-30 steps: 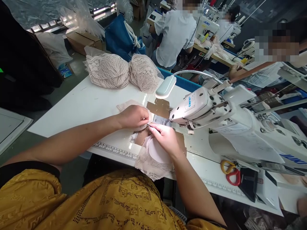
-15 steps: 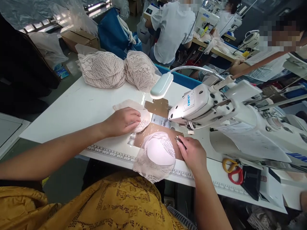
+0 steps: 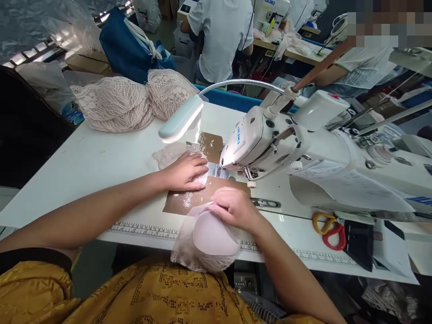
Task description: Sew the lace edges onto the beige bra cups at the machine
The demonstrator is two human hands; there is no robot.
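Note:
My left hand (image 3: pixel 187 173) lies flat, fingers stretched, on a pale lace bra cup (image 3: pixel 165 155) to the left of the sewing machine's needle area. Much of that cup is hidden under the hand. At the front edge of the table, my right hand (image 3: pixel 234 207) pinches the top edge of a second bra cup (image 3: pixel 216 236), smooth and pale pink inside with lace around it. Its lower lace hangs over the table edge. A pair of thread snips (image 3: pixel 266 203) lies on the table just right of my right hand.
The white sewing machine (image 3: pixel 256 139) stands at right, with a lamp (image 3: pixel 182 119) above the table. Stacked lace cups (image 3: pixel 113 105) sit at the back left. Scissors with yellow and red handles (image 3: pixel 332 229) lie at right beside a black phone-like object (image 3: pixel 357 240). Co-workers sit beyond.
My right hand has let go of the thread snips, moved left and taken hold of the near bra cup's top edge. My left hand has flattened over the other cup, closer to the needle.

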